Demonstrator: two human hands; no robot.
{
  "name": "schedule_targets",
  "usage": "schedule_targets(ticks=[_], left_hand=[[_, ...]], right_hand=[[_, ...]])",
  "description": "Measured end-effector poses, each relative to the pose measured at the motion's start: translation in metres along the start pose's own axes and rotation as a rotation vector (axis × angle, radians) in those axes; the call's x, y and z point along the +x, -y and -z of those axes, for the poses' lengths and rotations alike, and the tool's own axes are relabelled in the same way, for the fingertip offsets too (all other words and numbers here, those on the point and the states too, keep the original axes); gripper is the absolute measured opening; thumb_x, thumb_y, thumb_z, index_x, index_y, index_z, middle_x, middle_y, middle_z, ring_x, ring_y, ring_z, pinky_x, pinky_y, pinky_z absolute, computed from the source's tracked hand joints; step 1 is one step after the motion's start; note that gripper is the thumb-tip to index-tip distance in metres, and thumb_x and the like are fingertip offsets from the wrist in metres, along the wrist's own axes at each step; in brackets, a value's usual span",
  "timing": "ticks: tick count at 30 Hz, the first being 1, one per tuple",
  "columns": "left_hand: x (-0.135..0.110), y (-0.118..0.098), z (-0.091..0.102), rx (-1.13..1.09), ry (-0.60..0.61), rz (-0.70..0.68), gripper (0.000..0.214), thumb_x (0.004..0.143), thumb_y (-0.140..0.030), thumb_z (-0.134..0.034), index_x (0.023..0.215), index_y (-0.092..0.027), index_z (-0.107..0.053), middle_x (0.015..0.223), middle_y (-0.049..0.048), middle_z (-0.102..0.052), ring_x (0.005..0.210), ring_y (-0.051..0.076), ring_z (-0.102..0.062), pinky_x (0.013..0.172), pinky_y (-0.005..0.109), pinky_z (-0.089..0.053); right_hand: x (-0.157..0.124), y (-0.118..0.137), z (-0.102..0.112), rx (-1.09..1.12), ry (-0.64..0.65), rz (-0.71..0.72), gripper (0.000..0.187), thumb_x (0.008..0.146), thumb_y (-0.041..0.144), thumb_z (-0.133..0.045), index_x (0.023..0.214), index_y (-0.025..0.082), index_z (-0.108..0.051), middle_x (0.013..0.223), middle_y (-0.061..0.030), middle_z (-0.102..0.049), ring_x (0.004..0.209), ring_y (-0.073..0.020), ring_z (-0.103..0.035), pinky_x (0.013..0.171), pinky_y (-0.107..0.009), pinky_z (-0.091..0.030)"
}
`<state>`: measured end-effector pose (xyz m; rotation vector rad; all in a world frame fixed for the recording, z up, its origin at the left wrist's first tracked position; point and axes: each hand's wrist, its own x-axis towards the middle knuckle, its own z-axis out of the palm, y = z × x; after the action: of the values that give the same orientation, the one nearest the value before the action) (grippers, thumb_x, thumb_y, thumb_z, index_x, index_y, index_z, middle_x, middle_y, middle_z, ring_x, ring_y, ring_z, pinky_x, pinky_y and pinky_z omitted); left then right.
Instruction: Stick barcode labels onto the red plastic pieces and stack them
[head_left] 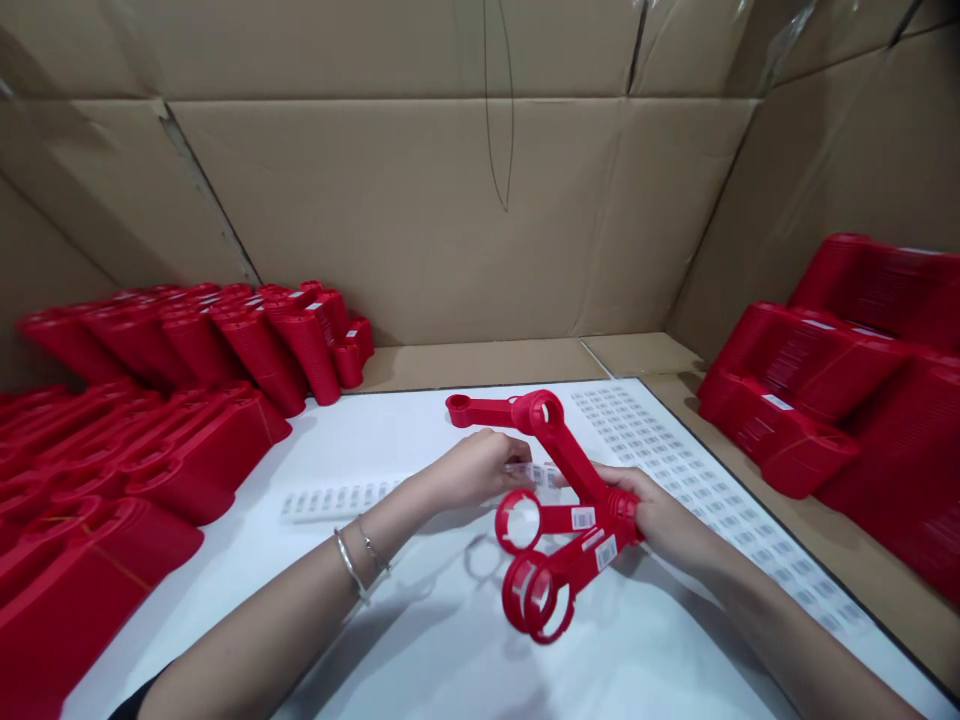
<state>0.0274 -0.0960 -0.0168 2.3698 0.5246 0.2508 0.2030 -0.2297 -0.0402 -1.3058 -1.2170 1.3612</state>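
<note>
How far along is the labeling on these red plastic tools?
Done: the stacks on both sides show some white labels. In hand: the right hand grips a red plastic tool; the left hand is at a label strip. Left: the barcode sheet holds many labels.

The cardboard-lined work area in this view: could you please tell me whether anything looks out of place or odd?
A thin dark line, perhaps a wire or thread, loops down the cardboard back wall, which looks odd against the board. The stacked red plastic pieces look orderly.
</note>
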Motion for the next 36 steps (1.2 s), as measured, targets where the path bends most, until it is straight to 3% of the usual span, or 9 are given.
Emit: schedule_targets(ticks=[3, 10, 14, 19, 22, 27, 33, 36], left_hand=[[-0.003, -0.006, 0.003, 0.004, 0.065, 0.013, 0.015, 0.078, -0.022, -0.053, 0.066, -0.013, -0.056, 0.066, 0.0039, -0.060, 0.058, 0.013, -0.052, 0.055, 0.025, -0.039], [-0.003, -0.010, -0.001, -0.029, 0.027, 0.006, 0.012, 0.078, -0.021, -0.053, 0.075, -0.013, -0.061, 0.072, 0.0056, -0.062, 0.062, 0.014, -0.053, 0.058, 0.026, -0.040], [-0.004, -0.012, 0.004, -0.019, 0.061, 0.029, 0.017, 0.080, -0.025, -0.052, 0.070, -0.013, -0.060, 0.069, 0.0048, -0.060, 0.061, 0.013, -0.051, 0.056, 0.025, -0.037], [-0.005, -0.007, 0.018, 0.065, -0.036, 0.034, 0.020, 0.074, -0.032, -0.060, 0.067, -0.014, -0.054, 0.064, -0.0001, -0.052, 0.059, 0.011, -0.042, 0.052, 0.024, -0.029], [-0.005, -0.007, 0.021, 0.118, -0.083, 0.045, 0.026, 0.073, -0.030, -0.060, 0.058, -0.015, -0.045, 0.055, -0.0031, -0.040, 0.053, 0.009, -0.033, 0.048, 0.023, -0.023], [-0.008, -0.014, 0.016, 0.125, -0.082, -0.001, 0.024, 0.075, -0.017, -0.052, 0.054, -0.014, -0.041, 0.053, -0.0032, -0.040, 0.051, 0.008, -0.031, 0.048, 0.024, -0.022], [-0.010, -0.016, 0.013, 0.141, -0.070, -0.032, 0.031, 0.075, -0.013, -0.051, 0.050, -0.015, -0.031, 0.048, -0.0035, -0.034, 0.049, 0.008, -0.028, 0.047, 0.025, -0.020], [-0.010, -0.014, 0.012, 0.154, -0.085, -0.041, 0.027, 0.079, -0.018, -0.052, 0.054, -0.014, -0.040, 0.054, -0.0022, -0.043, 0.052, 0.009, -0.035, 0.048, 0.024, -0.023]], right_hand=[[-0.001, -0.002, 0.000, 0.050, -0.009, -0.052, 0.041, 0.074, 0.017, -0.049, 0.113, 0.020, -0.062, 0.087, -0.0045, -0.065, 0.052, -0.0098, -0.053, 0.050, -0.022, -0.042], [-0.002, 0.000, -0.002, 0.039, -0.015, -0.041, 0.035, 0.069, 0.019, -0.054, 0.100, 0.020, -0.069, 0.111, -0.0068, -0.061, 0.053, -0.0087, -0.053, 0.050, -0.022, -0.043], [0.000, -0.001, 0.001, 0.078, 0.011, -0.032, 0.038, 0.071, 0.017, -0.051, 0.106, 0.019, -0.066, 0.109, -0.0071, -0.062, 0.051, -0.0087, -0.054, 0.045, -0.021, -0.040], [0.000, -0.001, 0.012, 0.079, -0.084, -0.017, 0.048, 0.073, 0.021, -0.050, 0.121, 0.017, -0.057, 0.082, -0.0076, -0.066, 0.050, -0.0112, -0.052, 0.046, -0.022, -0.040], [-0.001, -0.002, 0.017, 0.055, -0.120, -0.013, 0.047, 0.071, 0.022, -0.053, 0.118, 0.017, -0.060, 0.093, -0.0095, -0.065, 0.054, -0.0118, -0.054, 0.052, -0.025, -0.044], [-0.001, -0.007, 0.020, 0.127, -0.122, -0.009, 0.045, 0.069, 0.018, -0.055, 0.113, 0.017, -0.063, 0.096, -0.0091, -0.065, 0.049, -0.0086, -0.051, 0.055, -0.025, -0.047], [-0.004, -0.003, 0.019, 0.140, -0.136, 0.015, 0.034, 0.073, 0.024, -0.061, 0.107, 0.019, -0.066, 0.099, -0.0085, -0.065, 0.069, -0.0148, -0.060, 0.064, -0.025, -0.050], [-0.004, -0.001, 0.020, 0.113, -0.121, 0.013, 0.034, 0.075, 0.024, -0.060, 0.108, 0.019, -0.066, 0.107, -0.0098, -0.063, 0.072, -0.0175, -0.062, 0.061, -0.027, -0.050]])
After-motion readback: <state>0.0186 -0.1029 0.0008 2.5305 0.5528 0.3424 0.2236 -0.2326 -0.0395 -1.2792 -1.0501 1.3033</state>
